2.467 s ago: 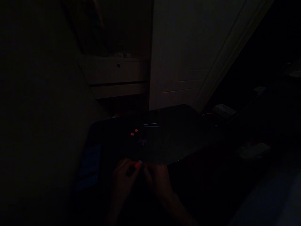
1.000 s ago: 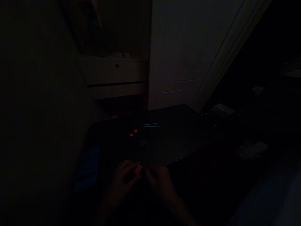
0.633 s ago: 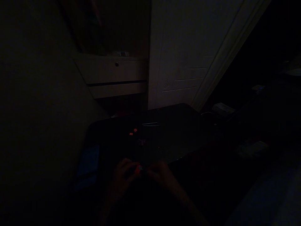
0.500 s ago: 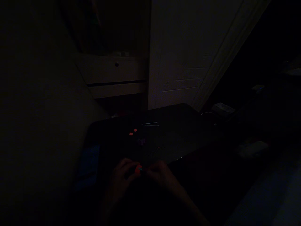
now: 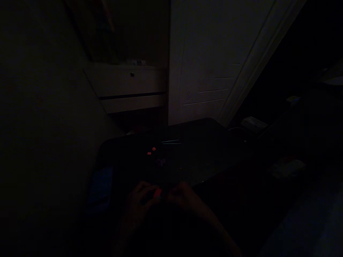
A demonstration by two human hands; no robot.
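Observation:
The room is very dark. My left hand [image 5: 139, 201] pinches a small red-orange piece [image 5: 157, 193] between thumb and fingers, low over the dark table [image 5: 198, 150]. Close beside it on the right, my right hand [image 5: 180, 194] has its fingers pressed together; whatever they hold is lost in the dark. Farther back lie two small orange pieces, one rounded [image 5: 153, 149] and one flatter [image 5: 149, 153]. A dim purple cluster [image 5: 161, 162] sits nearer my hands. Two thin pale sticks [image 5: 171, 142], perhaps joined, lie behind these, and a tiny red speck [image 5: 180, 168] shows to the right.
A dim bluish flat rectangle [image 5: 100, 189] lies at the table's left. Behind the table stand a cabinet with a drawer [image 5: 131, 82] and a pale panelled door [image 5: 198, 71]. A box [image 5: 254, 124] with a cable near it is off to the right.
The red-orange piece looks turned in my left hand, and the light blue-green bit seen on it earlier is barely visible. Both hands stay nearly in place.

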